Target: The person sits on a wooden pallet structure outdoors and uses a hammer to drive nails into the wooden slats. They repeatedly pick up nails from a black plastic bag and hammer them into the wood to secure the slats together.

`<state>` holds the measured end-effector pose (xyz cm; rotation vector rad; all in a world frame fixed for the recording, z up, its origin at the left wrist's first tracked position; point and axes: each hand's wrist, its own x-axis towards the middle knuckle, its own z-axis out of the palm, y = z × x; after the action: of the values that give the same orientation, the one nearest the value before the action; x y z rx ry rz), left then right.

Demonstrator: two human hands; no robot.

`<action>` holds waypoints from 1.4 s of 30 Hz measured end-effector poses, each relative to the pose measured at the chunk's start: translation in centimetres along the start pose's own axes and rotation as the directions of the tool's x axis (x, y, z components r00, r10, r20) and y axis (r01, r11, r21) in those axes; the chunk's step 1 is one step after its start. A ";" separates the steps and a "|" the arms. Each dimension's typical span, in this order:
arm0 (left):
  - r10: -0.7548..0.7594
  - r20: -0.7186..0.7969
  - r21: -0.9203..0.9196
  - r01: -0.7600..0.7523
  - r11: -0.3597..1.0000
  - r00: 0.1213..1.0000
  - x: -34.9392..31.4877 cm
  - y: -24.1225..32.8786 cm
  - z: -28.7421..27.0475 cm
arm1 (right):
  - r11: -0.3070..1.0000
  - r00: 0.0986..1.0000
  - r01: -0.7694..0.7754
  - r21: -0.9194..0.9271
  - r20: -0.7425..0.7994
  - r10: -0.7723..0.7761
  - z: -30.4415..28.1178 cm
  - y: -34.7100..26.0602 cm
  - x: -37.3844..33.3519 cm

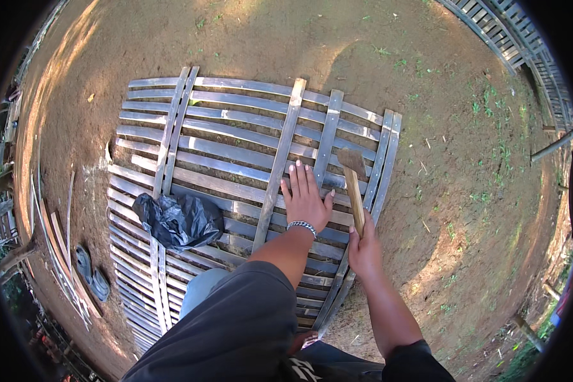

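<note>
A panel of weathered wooden or bamboo slats (229, 141) lies on the ground before me, with cross strips laid over it. My left hand (307, 198) rests palm down on the slats, fingers stretched out, between a single cross strip (279, 164) and a shorter nailed strip (328, 137). In my right hand (365, 249), at the panel's right edge, is a wooden-handled tool with a flat, brownish head (352, 162). My fingers are wrapped round its handle, and the head is over the slats. Its exact kind is unclear.
A crumpled black plastic bag (181, 221) lies on the panel left of my left arm. Grey sandals (92, 274) and long thin strips (60, 245) are on the dirt at left. A slatted fence (490, 28) stands far right. Sparse grass grows at right.
</note>
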<state>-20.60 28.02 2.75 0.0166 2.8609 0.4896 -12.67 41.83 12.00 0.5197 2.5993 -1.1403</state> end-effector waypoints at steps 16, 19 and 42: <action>-0.003 0.056 -0.042 0.006 0.999 0.998 0.8 0.5 -0.7 | 0.997 0.991 0.044 -0.065 0.129 -0.035 -0.1 0.2 4.8; -0.012 0.060 -0.037 0.014 0.999 0.998 0.4 0.2 -0.9 | 0.938 0.917 0.344 -0.029 -0.206 -0.343 0.2 -0.7 4.6; -0.017 0.078 -0.051 0.021 0.998 0.997 0.2 0.2 -0.9 | 0.964 0.958 0.242 0.112 -0.187 -0.219 1.0 1.4 3.7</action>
<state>-21.06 27.97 3.59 -0.0004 2.7692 0.5464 -15.31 42.71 9.08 0.3618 2.8042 -1.4105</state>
